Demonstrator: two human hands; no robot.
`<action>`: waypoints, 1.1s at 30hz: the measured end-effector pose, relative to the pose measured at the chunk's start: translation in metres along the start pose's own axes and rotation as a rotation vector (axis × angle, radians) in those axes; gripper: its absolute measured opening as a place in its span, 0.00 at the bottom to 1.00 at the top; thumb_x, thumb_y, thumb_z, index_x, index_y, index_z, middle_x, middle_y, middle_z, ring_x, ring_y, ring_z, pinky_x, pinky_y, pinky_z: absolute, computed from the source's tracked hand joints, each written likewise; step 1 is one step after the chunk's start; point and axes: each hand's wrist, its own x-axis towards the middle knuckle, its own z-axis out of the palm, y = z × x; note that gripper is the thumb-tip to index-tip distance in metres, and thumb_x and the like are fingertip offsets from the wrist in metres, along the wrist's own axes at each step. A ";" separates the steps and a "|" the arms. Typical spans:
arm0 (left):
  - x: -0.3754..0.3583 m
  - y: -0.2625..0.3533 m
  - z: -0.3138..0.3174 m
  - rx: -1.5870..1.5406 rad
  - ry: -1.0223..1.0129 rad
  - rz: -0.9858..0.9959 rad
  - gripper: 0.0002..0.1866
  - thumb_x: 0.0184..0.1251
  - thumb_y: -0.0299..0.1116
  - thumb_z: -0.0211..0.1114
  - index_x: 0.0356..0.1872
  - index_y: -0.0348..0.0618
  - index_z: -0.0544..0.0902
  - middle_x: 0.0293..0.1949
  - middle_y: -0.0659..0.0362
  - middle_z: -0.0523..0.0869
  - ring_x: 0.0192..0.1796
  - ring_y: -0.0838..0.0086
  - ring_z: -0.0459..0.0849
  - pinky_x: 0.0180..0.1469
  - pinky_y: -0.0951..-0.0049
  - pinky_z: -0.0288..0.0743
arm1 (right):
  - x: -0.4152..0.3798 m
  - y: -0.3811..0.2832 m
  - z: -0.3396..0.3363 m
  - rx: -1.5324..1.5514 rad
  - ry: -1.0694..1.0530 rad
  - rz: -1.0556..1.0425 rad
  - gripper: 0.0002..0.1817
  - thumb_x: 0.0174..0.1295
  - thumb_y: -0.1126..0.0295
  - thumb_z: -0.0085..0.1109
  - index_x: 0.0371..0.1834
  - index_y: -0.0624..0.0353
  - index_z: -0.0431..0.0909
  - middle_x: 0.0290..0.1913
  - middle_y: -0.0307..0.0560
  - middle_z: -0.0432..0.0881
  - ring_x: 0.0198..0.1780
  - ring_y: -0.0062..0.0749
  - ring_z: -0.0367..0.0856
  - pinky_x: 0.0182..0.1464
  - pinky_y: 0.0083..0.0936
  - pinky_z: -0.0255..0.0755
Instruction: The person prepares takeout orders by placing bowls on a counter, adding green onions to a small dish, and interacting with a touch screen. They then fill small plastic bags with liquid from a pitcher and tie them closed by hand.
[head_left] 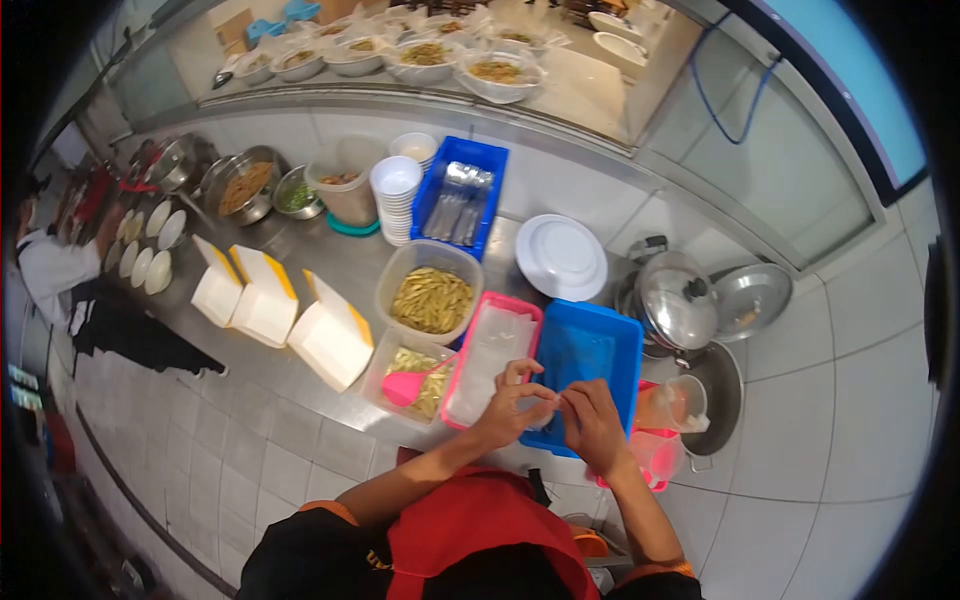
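Both hands meet over the front part of a blue tray (590, 345). My left hand (512, 408) has its fingers curled around something small and clear, perhaps a plastic bag. Close beside it, my right hand (592, 418) pinches at the same spot, the fingertips nearly touching those of the left. Left of the blue tray lies a pink tray (490, 360) with clear plastic sheets or bags. Further left stand a tub of green-yellow pickled pieces (432, 299) and a container of pale cut pieces (430, 390) with a pink scoop (403, 388) in it.
Three open white boxes (330, 345) stand left on the steel counter. Behind are stacked white bowls (396, 190), a blue cutlery basket (455, 200) and white plates (561, 256). Lidded pots (677, 298) and pink containers (655, 455) sit at right. A person (60, 275) works at far left.
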 end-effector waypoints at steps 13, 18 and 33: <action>0.010 0.031 -0.007 -0.041 -0.020 0.172 0.06 0.62 0.36 0.70 0.37 0.50 0.89 0.58 0.64 0.82 0.65 0.68 0.66 0.70 0.59 0.47 | 0.012 -0.026 -0.019 -0.199 -0.028 0.020 0.05 0.55 0.77 0.59 0.29 0.61 0.71 0.28 0.48 0.70 0.31 0.42 0.72 0.34 0.37 0.67; 0.008 0.053 -0.012 0.172 -0.015 0.238 0.04 0.60 0.35 0.72 0.35 0.52 0.88 0.48 0.69 0.87 0.56 0.73 0.69 0.63 0.62 0.49 | 0.008 -0.030 -0.015 -0.101 0.101 0.076 0.06 0.54 0.78 0.57 0.24 0.60 0.69 0.23 0.48 0.68 0.25 0.42 0.70 0.28 0.37 0.65; 0.038 0.080 -0.022 0.693 -0.199 0.924 0.04 0.53 0.36 0.69 0.31 0.55 0.84 0.39 0.73 0.82 0.49 0.71 0.71 0.58 0.57 0.52 | -0.012 -0.018 -0.003 0.477 0.253 0.626 0.13 0.60 0.78 0.46 0.17 0.66 0.63 0.14 0.51 0.62 0.16 0.25 0.60 0.19 0.30 0.53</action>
